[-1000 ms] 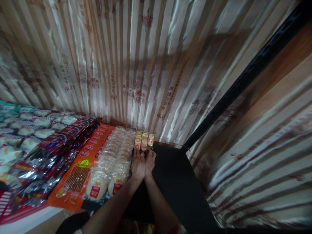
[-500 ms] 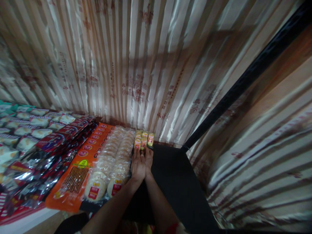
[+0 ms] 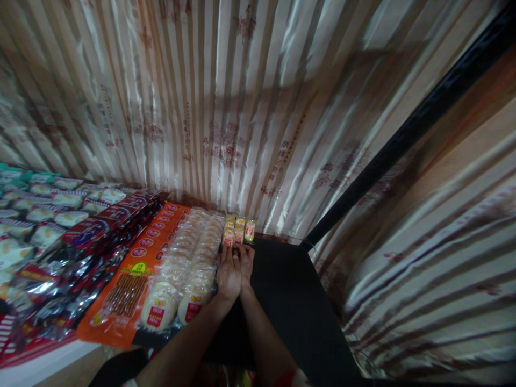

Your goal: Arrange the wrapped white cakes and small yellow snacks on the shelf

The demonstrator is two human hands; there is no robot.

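Note:
Small yellow snack packets [image 3: 239, 228] with red and white labels stand in short rows at the back of a black tabletop [image 3: 290, 301]. Side by side at their near edge are my left hand [image 3: 229, 273] and my right hand [image 3: 246, 263], wrists almost touching. The fingers of my left hand reach forward onto the front packets. Those of my right hand are bent in against the same front row, closed around its near side. The fingertips are partly hidden, and the packet under them shows only in part.
Left of my hands lie two rows of clear-wrapped round flat cakes [image 3: 196, 285], then orange bags of brown sticks [image 3: 124, 295], dark red shiny packs [image 3: 86, 236] and white packs [image 3: 66, 200]. A pleated curtain [image 3: 242, 107] hangs behind. A black pole [image 3: 387, 145] slants up at right.
The view has shifted very slightly. My hands stay at the front row of yellow packets, with only a small movement of the fingers.

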